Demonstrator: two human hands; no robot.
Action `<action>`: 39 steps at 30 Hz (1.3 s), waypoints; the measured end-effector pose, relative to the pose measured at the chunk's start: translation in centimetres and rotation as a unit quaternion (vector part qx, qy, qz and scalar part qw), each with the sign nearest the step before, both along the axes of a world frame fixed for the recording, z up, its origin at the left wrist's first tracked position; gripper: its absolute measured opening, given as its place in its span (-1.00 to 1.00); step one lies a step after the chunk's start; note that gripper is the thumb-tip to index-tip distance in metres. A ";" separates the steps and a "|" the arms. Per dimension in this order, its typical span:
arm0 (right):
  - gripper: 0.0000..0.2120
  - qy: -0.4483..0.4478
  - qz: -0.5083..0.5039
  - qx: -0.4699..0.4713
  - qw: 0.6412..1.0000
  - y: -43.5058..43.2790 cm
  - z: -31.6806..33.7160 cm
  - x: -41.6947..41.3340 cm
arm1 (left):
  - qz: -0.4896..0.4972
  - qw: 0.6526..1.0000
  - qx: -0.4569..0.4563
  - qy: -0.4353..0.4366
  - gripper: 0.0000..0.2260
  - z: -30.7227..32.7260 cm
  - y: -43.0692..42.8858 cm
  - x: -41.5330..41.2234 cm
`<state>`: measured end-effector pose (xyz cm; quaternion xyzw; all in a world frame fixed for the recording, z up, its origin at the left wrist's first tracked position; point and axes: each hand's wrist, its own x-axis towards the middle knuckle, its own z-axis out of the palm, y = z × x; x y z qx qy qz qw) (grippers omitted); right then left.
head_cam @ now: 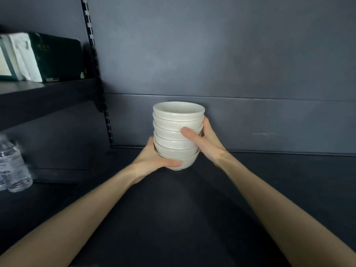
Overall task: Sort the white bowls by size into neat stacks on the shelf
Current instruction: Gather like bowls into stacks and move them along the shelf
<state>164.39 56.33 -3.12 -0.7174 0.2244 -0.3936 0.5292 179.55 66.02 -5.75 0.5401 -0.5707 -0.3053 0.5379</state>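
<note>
— Holding steady, both hands are on the stack of white bowls (178, 134), about six nested, rims up, the pile standing near upright.

— Where's the grip?

— Left hand (154, 159) cups low, thumb across the bottom bowl. Right hand (204, 140) wraps the middle, thumb pressed on the front, fingers closed round the far side.

— And the stack sits where?

— Over the dark shelf (250, 180), close to the back wall (212, 54); whether its foot touches the surface I can't tell.

— So what matters next?

— That tall axis. The shelf lies straight below the left palm, so I'd say it goes down vertically, or it leans. Bottles (13, 164) are well off left.
</note>
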 end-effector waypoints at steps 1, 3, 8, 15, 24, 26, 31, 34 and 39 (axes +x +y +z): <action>-0.31 0.000 -0.006 -0.004 1.000 0.0 -0.1 0.2 | 0.000 1.000 -0.003 -0.003 -0.39 -0.1 -0.2 0.3; -0.32 -0.001 -0.015 -0.004 1.000 -0.1 -0.2 0.7 | -0.002 1.000 -0.005 0.001 -0.38 -0.2 -0.7 0.9; -0.33 0.001 -0.013 0.004 1.000 -0.5 0.0 1.5 | 0.008 0.999 0.021 0.035 -0.23 -1.3 -1.5 2.3; -0.32 0.013 0.004 0.012 1.000 -0.7 0.2 2.1 | 0.032 0.998 0.023 0.055 -0.04 -2.5 -2.5 3.4; -0.20 0.030 0.009 0.019 0.999 -1.3 0.3 1.9 | 0.034 0.998 0.029 0.039 -0.03 -2.9 -2.8 3.3; -0.20 0.030 0.011 0.019 0.999 -1.4 0.3 1.8 | 0.032 0.999 0.025 0.035 -0.03 -3.0 -2.9 3.3; -0.18 0.033 0.012 0.024 0.999 -1.6 0.1 1.8 | 0.032 0.999 0.024 0.030 -0.01 -2.9 -2.8 3.0; -0.15 0.041 0.020 0.028 0.999 -1.6 0.3 1.5 | 0.032 0.999 0.020 0.026 -0.01 -2.7 -2.5 2.6; -0.17 0.054 0.022 0.026 0.998 -1.6 0.4 1.3 | 0.021 0.999 0.019 0.020 -0.03 -2.8 -2.6 2.9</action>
